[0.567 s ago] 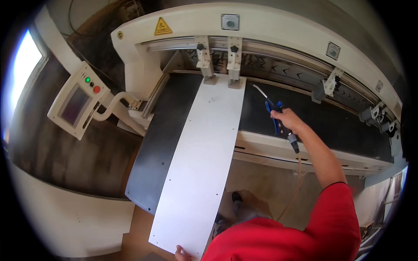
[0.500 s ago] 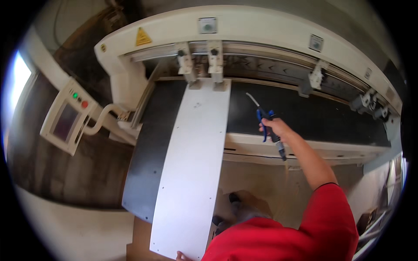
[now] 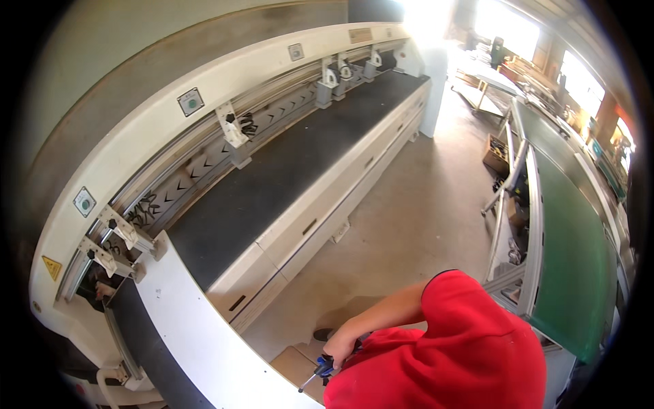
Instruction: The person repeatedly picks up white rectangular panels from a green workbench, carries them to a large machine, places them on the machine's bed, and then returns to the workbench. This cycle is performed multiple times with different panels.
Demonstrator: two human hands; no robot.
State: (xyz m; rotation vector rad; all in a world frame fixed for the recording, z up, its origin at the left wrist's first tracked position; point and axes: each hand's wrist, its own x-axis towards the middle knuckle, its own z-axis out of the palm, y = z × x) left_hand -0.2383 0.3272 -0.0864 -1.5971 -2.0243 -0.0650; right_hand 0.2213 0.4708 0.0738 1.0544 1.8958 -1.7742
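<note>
My right hand (image 3: 337, 347) is closed around a blow gun (image 3: 323, 369) with a blue body and a thin metal nozzle. It is held low in front of my red shirt, the nozzle pointing down and left toward the edge of a long white panel (image 3: 194, 327). That panel lies across the dark machine bed, its far end beneath two pale clamp blocks (image 3: 122, 232). Small holes dot its face. My left hand is out of sight.
A long cream machine (image 3: 300, 252) with a black bed (image 3: 286, 177) runs away to the upper right, more clamp blocks (image 3: 328, 88) along its rail. On the right stands a metal-framed bench with a green top (image 3: 569, 238). Concrete floor (image 3: 409, 198) lies between them.
The view has swung right. My right hand has drawn the blow gun from over the black bed in close to my body. My left hand, earlier at the panel's near end, has left view.
</note>
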